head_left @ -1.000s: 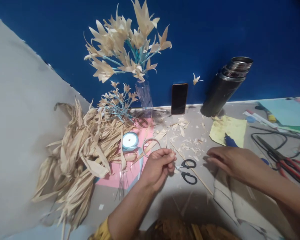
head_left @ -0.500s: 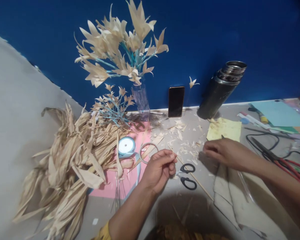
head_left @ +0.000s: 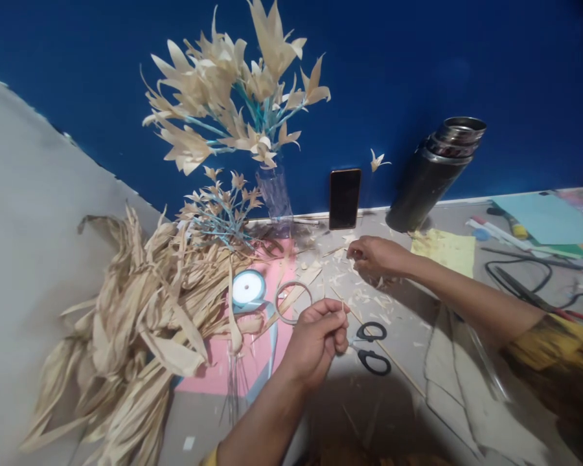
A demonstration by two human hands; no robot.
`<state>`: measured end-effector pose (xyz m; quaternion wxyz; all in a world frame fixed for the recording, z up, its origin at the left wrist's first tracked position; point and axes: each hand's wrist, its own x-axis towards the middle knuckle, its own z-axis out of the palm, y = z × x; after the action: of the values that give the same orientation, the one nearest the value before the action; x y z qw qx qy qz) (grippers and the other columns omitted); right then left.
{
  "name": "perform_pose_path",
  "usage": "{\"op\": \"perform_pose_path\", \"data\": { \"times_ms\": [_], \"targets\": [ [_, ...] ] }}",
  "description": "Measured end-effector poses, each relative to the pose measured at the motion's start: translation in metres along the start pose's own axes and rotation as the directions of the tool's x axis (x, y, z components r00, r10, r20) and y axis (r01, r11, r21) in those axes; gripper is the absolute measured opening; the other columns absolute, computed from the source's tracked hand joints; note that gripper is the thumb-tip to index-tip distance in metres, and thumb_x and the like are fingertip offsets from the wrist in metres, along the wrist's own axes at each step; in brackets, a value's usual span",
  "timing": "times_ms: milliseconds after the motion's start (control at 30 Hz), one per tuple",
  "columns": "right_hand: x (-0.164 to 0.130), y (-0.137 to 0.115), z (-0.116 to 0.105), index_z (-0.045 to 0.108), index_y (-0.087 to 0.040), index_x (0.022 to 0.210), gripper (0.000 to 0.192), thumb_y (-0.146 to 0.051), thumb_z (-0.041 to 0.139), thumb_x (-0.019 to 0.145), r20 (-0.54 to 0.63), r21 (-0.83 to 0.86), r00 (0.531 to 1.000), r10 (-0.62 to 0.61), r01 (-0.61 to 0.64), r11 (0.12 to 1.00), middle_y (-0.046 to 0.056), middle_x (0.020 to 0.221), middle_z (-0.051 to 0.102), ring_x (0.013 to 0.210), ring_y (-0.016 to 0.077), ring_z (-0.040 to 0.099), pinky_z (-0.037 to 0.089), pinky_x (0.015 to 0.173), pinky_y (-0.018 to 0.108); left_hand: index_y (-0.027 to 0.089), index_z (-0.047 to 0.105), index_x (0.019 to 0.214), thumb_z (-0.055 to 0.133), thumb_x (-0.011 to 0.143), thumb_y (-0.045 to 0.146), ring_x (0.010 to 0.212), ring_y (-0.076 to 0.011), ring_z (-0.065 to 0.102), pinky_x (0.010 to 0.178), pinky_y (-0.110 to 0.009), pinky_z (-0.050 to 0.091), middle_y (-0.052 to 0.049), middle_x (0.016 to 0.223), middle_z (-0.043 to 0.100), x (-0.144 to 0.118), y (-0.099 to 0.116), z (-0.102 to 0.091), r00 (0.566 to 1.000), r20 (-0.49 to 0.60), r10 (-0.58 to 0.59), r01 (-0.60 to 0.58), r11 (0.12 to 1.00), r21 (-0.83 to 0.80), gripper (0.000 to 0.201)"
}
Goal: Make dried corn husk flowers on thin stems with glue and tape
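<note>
Left hand [head_left: 317, 340] raised just above the table [head_left: 408, 414], fingers curled, thumb and forefinger pinched shut on something thin; too small to tell what. Black-handled scissors [head_left: 372, 348] lie just right of it, untouched, beside a thin stick [head_left: 393, 366]. Right hand [head_left: 375, 257] reaches forward over husk scraps [head_left: 364, 294] in front of the phone [head_left: 344, 198], fingers bent down onto the scraps; cannot tell if it grips any. Dried husk pile [head_left: 136, 323] at left, ribbon spool [head_left: 248, 288] and tape ring [head_left: 294, 301] on pink paper [head_left: 218, 369]. Husk flower vase [head_left: 274, 194] and dark flask [head_left: 432, 171] stand by the blue wall [head_left: 466, 52].
</note>
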<state>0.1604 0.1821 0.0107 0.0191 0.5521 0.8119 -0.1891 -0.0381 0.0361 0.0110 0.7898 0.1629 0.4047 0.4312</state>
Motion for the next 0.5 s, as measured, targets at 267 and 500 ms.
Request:
{"op": "perform_pose_path", "data": {
  "times_ms": [267,500],
  "targets": [
    [0.003,0.004,0.000,0.071,-0.022,0.087,0.012,-0.023,0.059,0.087,-0.005,-0.027,1.000,-0.015,0.015,1.000,0.005,0.092,0.076,0.083,0.0202,0.066,0.034,0.062,0.026,0.014,0.065,0.080,0.091,0.061,0.028,0.047,-0.0046,0.043,0.048,-0.020,0.032,0.002,0.064,0.060,-0.002,-0.004,0.002,0.999,0.046,-0.026,0.026,1.000,0.010,0.035],
    [-0.063,-0.021,-0.017,0.064,-0.021,0.095,0.018,-0.028,0.049,0.101,-0.361,0.050,0.914,-0.187,0.220,0.974,0.008,0.096,0.073,0.086,0.0209,0.066,0.046,0.076,0.030,0.015,0.061,0.078,0.092,0.065,0.028,0.054,-0.0063,0.051,0.050,-0.019,0.038,-0.001,0.076,0.066,-0.003,0.000,0.001,1.000,0.018,0.018,-0.018,1.000,-0.025,0.036]
  ]
}}
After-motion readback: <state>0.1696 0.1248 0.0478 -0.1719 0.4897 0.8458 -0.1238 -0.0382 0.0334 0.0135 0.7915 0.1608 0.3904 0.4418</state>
